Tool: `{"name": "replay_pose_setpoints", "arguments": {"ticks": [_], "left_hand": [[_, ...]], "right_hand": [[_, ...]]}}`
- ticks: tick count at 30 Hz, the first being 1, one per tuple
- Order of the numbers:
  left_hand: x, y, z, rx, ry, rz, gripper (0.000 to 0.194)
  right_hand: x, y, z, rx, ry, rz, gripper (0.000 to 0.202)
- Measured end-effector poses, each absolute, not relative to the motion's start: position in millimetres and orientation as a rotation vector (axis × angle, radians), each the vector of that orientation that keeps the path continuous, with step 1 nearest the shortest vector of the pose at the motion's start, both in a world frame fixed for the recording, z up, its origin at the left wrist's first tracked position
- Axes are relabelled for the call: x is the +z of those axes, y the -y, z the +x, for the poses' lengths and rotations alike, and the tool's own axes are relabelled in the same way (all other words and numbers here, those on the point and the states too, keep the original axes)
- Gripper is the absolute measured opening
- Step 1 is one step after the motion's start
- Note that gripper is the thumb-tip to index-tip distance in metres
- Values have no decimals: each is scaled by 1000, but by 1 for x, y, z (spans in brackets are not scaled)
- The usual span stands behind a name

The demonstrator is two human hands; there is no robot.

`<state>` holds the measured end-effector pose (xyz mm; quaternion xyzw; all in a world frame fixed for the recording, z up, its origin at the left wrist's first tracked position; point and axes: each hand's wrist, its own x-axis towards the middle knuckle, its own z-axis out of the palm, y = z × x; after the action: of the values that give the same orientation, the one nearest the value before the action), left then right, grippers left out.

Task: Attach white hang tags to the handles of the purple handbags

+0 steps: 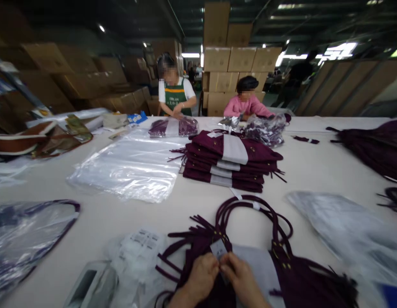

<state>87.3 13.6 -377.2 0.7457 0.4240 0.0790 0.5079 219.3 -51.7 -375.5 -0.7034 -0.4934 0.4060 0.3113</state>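
Note:
My left hand (201, 276) and my right hand (240, 276) meet over the front of a dark purple handbag (299, 278). Both are closed, fingertips pinching the lower edge of a small pale hang tag (218, 247). The bag lies flat, its rope handles (246, 201) looped away from me and its tassels spread to the left. A broad whitish paper band (254, 256) wraps the bag's middle. Exactly how the tag attaches is hidden behind my fingers.
Ahead lies a stack of banded purple bags (233, 160), beside clear plastic sleeves (127, 167). Small labelled packets (140, 246) and a grey box-like object (92, 284) sit at my left. A bagged item (28, 239) lies farther left. Two people work across the table.

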Motion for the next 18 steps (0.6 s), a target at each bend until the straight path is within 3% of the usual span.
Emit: {"name": "replay_pose_setpoints", "arguments": {"ticks": [3,6,8,10,14,18], "left_hand": [[-358,-14,83,240,-997,1793,17],[-345,-12,75,340,-964,1718,18],[-343,-7,69,432,-969,1685,39],[-344,-1,62,557,-1011,1683,54],[-346,11,44,732,-1182,1715,44],[-336,25,23,766,-1244,1739,34]], "right_hand": [[-366,62,214,740,1404,-1871,17],[-356,71,209,418,1516,-2107,44],[-349,73,204,325,1628,-2257,49],[-342,70,196,281,1736,-2334,42],[-327,55,183,352,1667,-2421,26],[-316,40,189,818,1124,-2420,20]]}}
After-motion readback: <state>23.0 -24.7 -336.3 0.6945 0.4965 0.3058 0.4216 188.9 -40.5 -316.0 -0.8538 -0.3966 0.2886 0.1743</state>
